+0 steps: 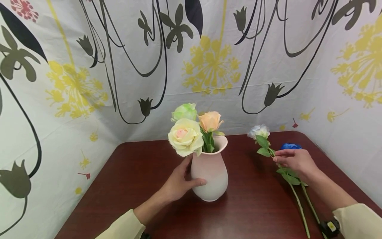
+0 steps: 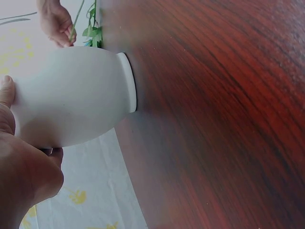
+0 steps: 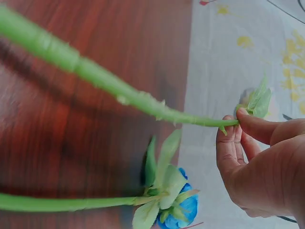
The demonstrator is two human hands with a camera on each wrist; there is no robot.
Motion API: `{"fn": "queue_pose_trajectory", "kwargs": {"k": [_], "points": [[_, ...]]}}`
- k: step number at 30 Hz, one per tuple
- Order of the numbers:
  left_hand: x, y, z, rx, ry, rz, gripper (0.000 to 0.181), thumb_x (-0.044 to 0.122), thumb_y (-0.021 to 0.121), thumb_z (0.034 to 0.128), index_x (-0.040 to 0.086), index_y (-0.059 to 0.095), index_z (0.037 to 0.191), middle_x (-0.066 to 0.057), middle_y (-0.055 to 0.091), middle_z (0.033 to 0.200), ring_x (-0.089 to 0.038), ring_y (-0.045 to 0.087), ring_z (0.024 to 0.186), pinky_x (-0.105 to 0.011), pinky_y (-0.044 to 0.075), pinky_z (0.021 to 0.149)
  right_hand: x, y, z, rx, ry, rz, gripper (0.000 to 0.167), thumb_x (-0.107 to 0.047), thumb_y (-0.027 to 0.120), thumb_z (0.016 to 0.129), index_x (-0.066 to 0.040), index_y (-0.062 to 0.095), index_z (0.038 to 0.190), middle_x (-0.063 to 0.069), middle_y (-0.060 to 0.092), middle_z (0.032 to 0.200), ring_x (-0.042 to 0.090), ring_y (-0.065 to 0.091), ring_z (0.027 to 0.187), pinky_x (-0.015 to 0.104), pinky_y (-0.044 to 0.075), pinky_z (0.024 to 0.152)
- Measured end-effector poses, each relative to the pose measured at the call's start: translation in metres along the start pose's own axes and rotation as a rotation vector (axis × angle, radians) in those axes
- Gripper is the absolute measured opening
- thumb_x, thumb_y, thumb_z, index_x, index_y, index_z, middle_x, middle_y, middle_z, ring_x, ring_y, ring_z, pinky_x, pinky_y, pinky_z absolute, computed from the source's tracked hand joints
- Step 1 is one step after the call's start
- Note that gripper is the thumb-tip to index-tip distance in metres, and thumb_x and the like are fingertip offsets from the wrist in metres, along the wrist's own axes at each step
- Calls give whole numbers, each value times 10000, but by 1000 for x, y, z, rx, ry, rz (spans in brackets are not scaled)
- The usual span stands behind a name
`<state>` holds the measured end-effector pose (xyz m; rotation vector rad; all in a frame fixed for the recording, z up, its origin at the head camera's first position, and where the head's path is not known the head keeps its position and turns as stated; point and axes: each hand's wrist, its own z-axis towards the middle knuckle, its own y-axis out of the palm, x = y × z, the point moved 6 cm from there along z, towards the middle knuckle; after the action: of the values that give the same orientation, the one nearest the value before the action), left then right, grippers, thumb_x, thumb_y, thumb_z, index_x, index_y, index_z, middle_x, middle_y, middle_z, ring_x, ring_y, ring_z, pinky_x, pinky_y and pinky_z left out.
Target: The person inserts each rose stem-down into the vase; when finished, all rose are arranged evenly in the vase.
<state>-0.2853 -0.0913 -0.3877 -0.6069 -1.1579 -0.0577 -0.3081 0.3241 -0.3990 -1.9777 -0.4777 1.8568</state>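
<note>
A pale pinkish-white vase stands upright on the dark red table. My left hand grips its left side, the thumb across the front; the left wrist view shows the same hold on the vase. In the vase are a cream rose, a light green rose and a peach rose. At the right, my right hand pinches the green stem of a white rose between thumb and fingers. In the right wrist view that stem is raised above the table.
A blue rose lies on the table's right side, partly behind my right hand, its stem along the tabletop. The table has rounded far corners. A patterned cloth with flower prints hangs behind and beside it.
</note>
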Motion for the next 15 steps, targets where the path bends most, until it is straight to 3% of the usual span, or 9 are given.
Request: {"fn": "queue_pose_trajectory", "kwargs": {"k": [6,15], "points": [[0,0,0,-3,10,-6,921,261,877,916,293,320,1649,62,494,1556,-158,536,1372,-439,437,1146,-10,-3,-2,1,28,155,422,-212,674,1070,119,635,1329,-86,761,943,67,725,847,266,596,787],[0,0,0,0,9,2,918,265,881,912,291,329,1645,62,502,1549,-159,538,1370,-443,438,1146,-27,-13,-6,27,13,216,133,-301,735,1033,-216,810,1102,-223,712,950,-3,666,881,219,560,802]]}}
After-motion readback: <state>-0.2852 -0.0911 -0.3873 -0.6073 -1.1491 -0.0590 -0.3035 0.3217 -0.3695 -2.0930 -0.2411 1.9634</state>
